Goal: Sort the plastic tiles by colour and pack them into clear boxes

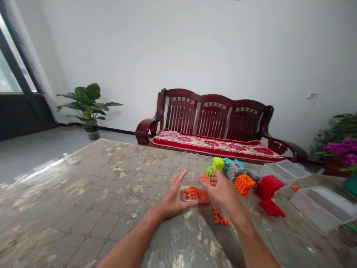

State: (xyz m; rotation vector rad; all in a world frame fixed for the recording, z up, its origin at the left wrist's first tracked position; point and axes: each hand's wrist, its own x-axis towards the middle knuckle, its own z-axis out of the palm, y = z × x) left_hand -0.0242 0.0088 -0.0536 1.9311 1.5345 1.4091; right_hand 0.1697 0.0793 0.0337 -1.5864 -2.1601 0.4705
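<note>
We've got our left hand (173, 197) spread and pressed against a small clear tub (186, 193) holding orange lattice pieces (193, 193). Our right hand (223, 190) pinches a little orange piece (205, 179) just above the tub's far edge. Another orange piece (220, 216) sits on the stone-patterned tabletop (83, 201), just near of the tub. To the right there's a pile of chunky lime, teal, grey, orange and red bricks (245, 182), plus two clear plastic boxes (323, 208) further right. Beyond the table, a dark red wooden bench (212, 115) with a red floral cushion (214, 145) stands against the wall, and a potted plant (86, 106) sits far left.
</note>
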